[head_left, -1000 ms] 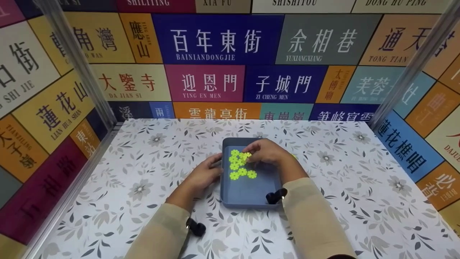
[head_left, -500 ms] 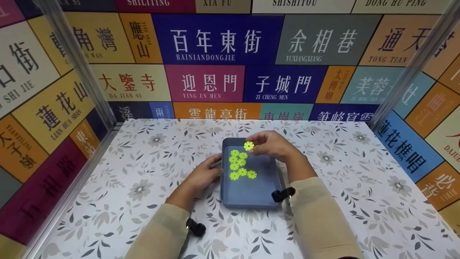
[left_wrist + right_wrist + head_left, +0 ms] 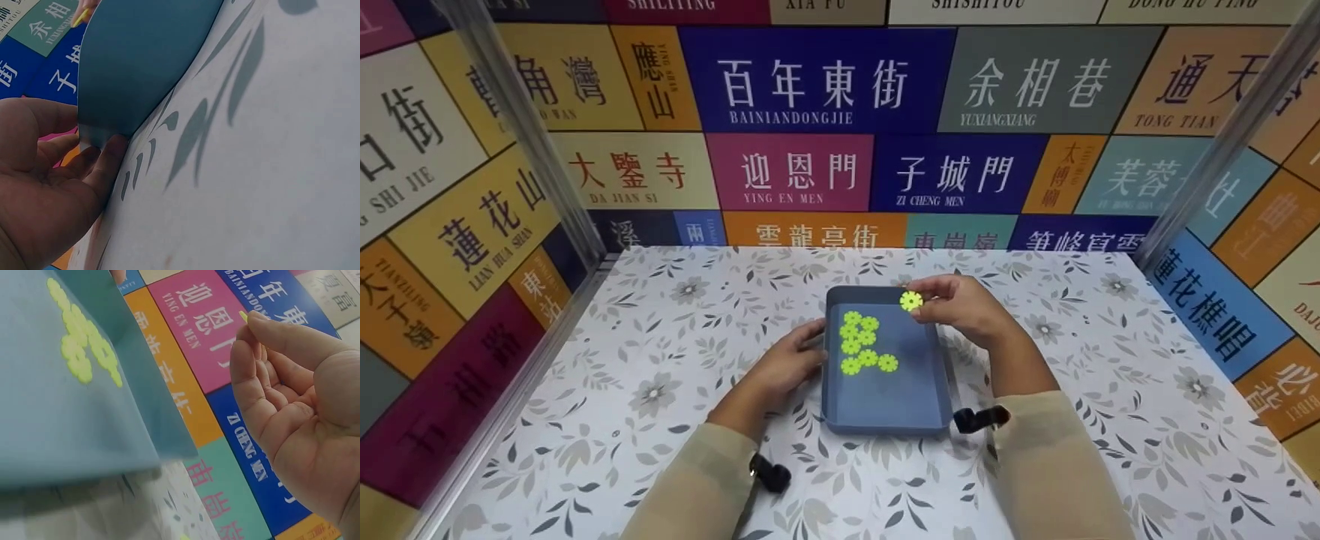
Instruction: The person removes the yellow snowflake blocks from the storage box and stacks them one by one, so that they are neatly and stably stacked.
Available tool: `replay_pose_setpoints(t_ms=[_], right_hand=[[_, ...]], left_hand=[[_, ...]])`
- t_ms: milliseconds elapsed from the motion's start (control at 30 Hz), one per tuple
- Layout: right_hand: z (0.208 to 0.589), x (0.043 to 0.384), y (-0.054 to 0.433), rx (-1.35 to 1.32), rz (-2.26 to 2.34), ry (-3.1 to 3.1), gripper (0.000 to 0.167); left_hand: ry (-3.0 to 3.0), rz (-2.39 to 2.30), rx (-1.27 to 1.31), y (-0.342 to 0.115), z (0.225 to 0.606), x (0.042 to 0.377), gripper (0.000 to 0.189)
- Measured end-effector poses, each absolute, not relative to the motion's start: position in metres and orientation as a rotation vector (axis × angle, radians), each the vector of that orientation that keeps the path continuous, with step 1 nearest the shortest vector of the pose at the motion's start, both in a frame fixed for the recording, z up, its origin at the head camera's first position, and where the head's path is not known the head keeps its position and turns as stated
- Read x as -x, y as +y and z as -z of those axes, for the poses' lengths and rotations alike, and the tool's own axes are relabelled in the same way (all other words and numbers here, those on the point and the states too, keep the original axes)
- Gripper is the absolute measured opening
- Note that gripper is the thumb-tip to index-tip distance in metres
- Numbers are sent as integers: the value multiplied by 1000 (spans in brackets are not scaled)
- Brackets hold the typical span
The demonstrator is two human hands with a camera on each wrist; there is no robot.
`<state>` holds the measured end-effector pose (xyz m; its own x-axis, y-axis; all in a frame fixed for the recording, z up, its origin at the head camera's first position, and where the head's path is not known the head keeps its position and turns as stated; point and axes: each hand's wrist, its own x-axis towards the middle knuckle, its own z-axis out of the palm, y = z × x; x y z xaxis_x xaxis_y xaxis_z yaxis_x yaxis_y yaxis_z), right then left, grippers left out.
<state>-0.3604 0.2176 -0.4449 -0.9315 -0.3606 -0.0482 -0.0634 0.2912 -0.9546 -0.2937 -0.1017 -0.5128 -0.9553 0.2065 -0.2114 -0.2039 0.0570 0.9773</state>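
A grey-blue rectangular tray (image 3: 900,397) sits on the table with several yellow-green snowflake building discs (image 3: 851,346) lying flat in its left half. My left hand (image 3: 787,367) holds the tray's left side; the left wrist view shows its fingers against the outer wall (image 3: 140,62) near the table, with one digit reaching the rim. My right hand (image 3: 971,307) pinches one notched disc (image 3: 911,301) by its edge over the tray's far right corner. In the right wrist view that disc (image 3: 243,316) appears nearly edge-on at the fingertips.
The table is covered with a white floral cloth (image 3: 675,450). A coloured panel wall (image 3: 810,82) with lettering stands behind it and on both sides. At the bottom of the right wrist view, a small yellow spot (image 3: 184,537) shows beyond the tray.
My right hand has lifted a disc from the group in the tray and carried it right to the far right corner. My left hand and the tray have stayed in place.
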Motion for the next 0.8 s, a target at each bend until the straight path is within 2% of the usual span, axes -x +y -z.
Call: replay_pose_setpoints(t_ms=[333, 800], right_hand=[[449, 361, 246, 289, 1780, 2311, 53], [487, 376, 291, 41, 1812, 2340, 60]], left_hand=[[2108, -1905, 28, -102, 512, 295, 66], [2005, -1995, -10, -102, 515, 295, 69]])
